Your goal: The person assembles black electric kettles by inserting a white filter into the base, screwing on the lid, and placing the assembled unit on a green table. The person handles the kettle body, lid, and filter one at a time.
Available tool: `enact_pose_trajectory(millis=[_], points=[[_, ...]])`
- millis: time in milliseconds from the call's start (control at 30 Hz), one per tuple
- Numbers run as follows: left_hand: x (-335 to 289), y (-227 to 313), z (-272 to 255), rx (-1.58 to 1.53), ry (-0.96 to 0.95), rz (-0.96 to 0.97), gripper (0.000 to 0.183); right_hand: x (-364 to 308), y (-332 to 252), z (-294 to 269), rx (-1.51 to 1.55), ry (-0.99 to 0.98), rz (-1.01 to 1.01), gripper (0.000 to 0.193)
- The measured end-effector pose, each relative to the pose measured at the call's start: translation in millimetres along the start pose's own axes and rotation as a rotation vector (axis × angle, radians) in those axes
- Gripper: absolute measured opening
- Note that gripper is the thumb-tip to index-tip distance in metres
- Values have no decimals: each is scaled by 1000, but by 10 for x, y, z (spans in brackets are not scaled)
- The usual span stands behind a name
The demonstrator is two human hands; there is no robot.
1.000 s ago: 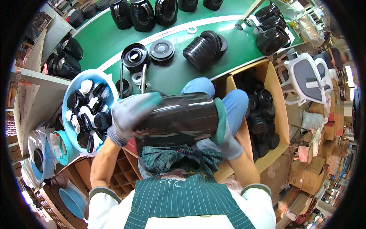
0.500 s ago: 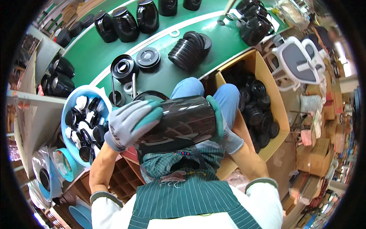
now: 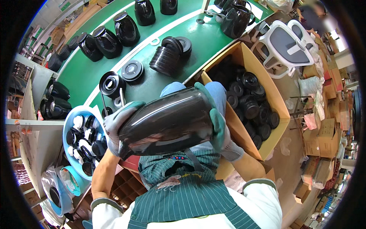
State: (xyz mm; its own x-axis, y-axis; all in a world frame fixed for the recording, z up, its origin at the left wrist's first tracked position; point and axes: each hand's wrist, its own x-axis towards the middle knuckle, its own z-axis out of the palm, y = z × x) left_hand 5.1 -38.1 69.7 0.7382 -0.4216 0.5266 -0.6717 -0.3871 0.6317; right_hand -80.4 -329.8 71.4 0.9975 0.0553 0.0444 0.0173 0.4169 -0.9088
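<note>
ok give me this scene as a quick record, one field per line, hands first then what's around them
left hand: grey-and-green glove, grips the left end of the black vessel
right hand: matching glove, pressed to the right end
held item: glossy, lying tilted above the lap, right end farther from the body
green bench: glossy black jugs, stacked black discs, a white ring
blue basin: left of the hands, black and white parts
carton: right side, black round parts
chair: white and grey, beyond the carton
</note>
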Motion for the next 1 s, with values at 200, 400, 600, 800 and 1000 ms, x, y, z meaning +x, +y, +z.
enact_pose_trajectory(millis=[200,400,600,800,1000], points=[[-292,-282,245,-486,31,-464,39,154,220,-491,-834,-319,-773,105],[-225,-83,277,-521,-59,-603,31,-74,200,-272,-479,-198,-452,94],[236,200,-90,-21,-197,-158,38,-323,475,-267,332,80,171,85],[550,424,100,146,-437,-156,68,-381,876,-755,-282,24,-244,74],[569,639,180,-433,-390,28,84,-323,959,-1093,739,295,235,73]])
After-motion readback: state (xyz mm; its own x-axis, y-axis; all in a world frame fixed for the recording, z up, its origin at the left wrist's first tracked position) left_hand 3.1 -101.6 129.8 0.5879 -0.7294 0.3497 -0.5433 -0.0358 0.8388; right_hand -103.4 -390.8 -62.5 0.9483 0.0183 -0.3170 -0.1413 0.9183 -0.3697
